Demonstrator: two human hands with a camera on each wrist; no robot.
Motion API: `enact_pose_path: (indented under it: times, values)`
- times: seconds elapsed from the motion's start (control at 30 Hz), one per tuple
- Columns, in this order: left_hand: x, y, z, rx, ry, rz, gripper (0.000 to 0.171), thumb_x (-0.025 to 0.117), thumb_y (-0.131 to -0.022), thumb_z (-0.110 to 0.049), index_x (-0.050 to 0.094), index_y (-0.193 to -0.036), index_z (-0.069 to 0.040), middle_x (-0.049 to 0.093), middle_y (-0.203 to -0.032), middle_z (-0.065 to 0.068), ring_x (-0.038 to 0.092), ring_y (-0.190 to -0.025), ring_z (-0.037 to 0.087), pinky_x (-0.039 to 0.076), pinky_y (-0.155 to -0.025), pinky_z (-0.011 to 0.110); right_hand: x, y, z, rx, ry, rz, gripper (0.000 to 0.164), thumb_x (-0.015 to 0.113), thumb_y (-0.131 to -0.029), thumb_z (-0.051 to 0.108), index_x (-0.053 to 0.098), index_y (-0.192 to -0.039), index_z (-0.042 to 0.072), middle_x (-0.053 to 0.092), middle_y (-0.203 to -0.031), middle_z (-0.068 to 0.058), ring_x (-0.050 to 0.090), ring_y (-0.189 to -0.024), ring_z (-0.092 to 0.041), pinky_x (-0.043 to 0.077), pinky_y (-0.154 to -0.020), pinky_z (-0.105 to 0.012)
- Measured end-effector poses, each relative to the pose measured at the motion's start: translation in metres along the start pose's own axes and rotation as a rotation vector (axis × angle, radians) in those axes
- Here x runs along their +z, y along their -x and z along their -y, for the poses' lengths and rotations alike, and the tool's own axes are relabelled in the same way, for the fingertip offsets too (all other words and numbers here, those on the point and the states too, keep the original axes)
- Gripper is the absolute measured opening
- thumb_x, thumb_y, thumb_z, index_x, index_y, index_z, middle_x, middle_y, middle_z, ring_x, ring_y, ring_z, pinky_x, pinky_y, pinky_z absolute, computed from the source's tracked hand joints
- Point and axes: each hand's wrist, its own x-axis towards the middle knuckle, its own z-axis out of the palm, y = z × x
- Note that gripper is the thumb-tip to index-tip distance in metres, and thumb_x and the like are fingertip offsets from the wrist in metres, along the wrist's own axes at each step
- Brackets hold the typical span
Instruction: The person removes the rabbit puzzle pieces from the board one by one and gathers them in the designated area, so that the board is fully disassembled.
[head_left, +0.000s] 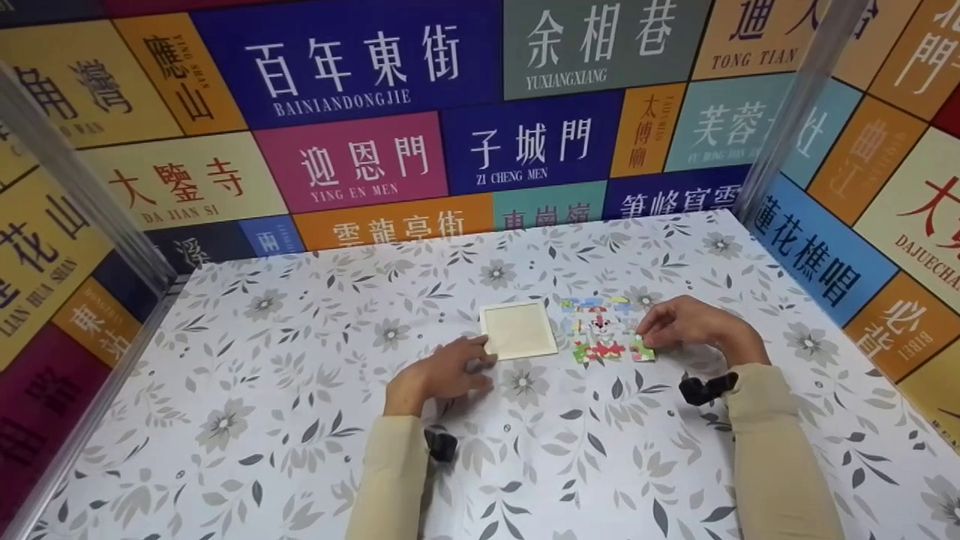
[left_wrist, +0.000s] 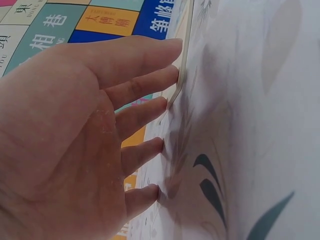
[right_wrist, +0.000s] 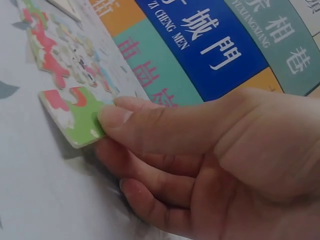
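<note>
My right hand (head_left: 694,324) pinches a green corner puzzle piece (right_wrist: 82,120) between thumb and fingers. In the right wrist view the piece tilts up a little, at the near right corner of a partly joined jigsaw puzzle (head_left: 598,327). That puzzle shows a pale cartoon animal with red, blue and green areas. Left of it lies a shallow cream square puzzle tray (head_left: 517,330) with a raised rim. My left hand (head_left: 446,367) rests at the tray's near left corner, fingers spread and loosely bent. Some of its fingertips touch the tray's edge (left_wrist: 184,60).
A white table (head_left: 300,420) with a grey leaf and flower print lies under everything. Behind it stands a wall of coloured sign panels (head_left: 532,142), with similar panels at both sides. Dark wrist cameras (head_left: 442,445) sit at both sleeves.
</note>
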Motion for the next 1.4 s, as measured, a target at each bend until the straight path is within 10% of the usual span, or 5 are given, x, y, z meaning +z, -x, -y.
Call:
enact_pose_path:
  times: [0.57,1.4]
  values:
    - [0.0013,0.0018,0.0007,-0.002,-0.03,0.015,0.043,0.065,-0.096,-0.026,0.06,-0.137,-0.013,0.031,-0.165,0.007,0.025,-0.154,0.032,0.017,-0.126,0.052,0.006,-0.0005,0.0045,0.108,0.029,-0.04,0.032,0.081,-0.084,0.028,0.073,-0.105,0.006,0.068,-0.085,0.006,0.057,-0.077,-0.012,0.048,-0.071,-0.026]
    - [-0.0015,0.0033,0.0035,-0.022,0.046,-0.007,0.049,0.063,-0.098,-0.029,0.055,-0.145,-0.019,0.021,-0.169,0.003,0.024,-0.155,0.029,0.021,-0.126,0.048,0.0054,-0.002,0.0064,0.048,0.083,-0.022,0.028,0.081,-0.084,0.025,0.073,-0.101,0.004,0.066,-0.081,0.004,0.055,-0.077,-0.011,0.044,-0.075,-0.025]
